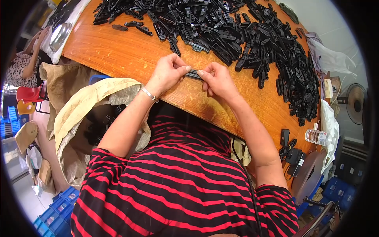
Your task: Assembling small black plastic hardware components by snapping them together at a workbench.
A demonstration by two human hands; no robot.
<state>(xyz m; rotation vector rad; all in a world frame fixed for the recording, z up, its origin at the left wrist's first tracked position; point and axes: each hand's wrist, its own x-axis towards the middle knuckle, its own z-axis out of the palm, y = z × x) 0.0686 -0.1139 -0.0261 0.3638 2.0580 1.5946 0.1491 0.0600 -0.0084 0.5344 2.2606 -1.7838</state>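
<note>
Between my two hands, just above the wooden table, is a small narrow black plastic part with a ribbed face. My left hand pinches its left end with thumb and fingers. Its right end sits between the thumb and curled fingers of my right hand. The fingertips under the part are mostly hidden. Beyond my hands spreads a large heap of similar black plastic parts, reaching along the far side and down the right. A few loose parts lie at its left edge.
At my left an open woven sack holds dark pieces. A clear bottle and a black power adapter with cable lie at the right edge. Blue crates stand lower left. Another person is at the far left.
</note>
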